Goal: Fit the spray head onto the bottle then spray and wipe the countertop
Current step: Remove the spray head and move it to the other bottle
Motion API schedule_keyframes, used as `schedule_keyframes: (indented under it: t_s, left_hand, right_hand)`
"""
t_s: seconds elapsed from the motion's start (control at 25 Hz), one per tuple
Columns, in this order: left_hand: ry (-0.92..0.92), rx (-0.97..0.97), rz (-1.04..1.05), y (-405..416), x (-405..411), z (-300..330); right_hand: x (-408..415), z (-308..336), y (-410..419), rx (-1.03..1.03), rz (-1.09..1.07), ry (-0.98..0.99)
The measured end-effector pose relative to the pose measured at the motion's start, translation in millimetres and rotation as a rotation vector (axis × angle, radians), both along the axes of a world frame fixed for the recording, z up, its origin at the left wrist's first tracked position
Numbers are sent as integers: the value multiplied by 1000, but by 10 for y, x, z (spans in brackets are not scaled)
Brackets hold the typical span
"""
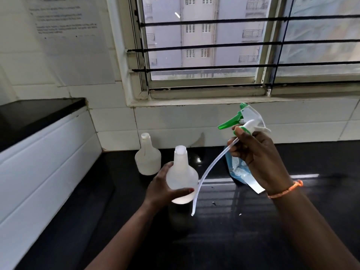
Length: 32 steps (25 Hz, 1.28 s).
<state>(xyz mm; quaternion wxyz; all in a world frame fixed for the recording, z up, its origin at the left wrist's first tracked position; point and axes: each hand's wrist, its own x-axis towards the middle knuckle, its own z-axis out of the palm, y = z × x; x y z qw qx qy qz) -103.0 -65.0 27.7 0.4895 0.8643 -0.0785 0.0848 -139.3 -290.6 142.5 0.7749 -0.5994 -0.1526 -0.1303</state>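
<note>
Left hand grips bottle — right hand grips spray head, apart, seemingly above.

Soft grey daylight comes through the barred window, leaving the room fairly dim. The black countertop mirrors the window as pale streaks of glare. The translucent bottle glows white at its base. Wide-angle bending curves the edges, and the wall notice reads as a blur.
</note>
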Motion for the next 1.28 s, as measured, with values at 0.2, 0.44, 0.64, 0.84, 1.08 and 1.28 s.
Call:
schedule_keyframes:
  t_s: [0.2,0.44,0.64,0.84,1.08,1.28]
  left_hand:
    - [42,21,-17,129,-431,-175]
    - [187,16,-294,272,-665,-41]
    - [-76,-406,-175,636,-907,415]
    - [5,-176,-665,457,-989,839]
    - [-197,-220,-477,292,-690,1230]
    - [-270,-282,-310,149,-472,1200]
  right_hand:
    - [-209,-2,144,16,34,10]
    - [-413,8,268,10,57,41]
    - [-452,93,363,-2,39,31]
    - [-367,354,473,24,-3,-38]
    - [-245,821,533,140,-110,-114]
    - [-205,919,559,69,-195,-167]
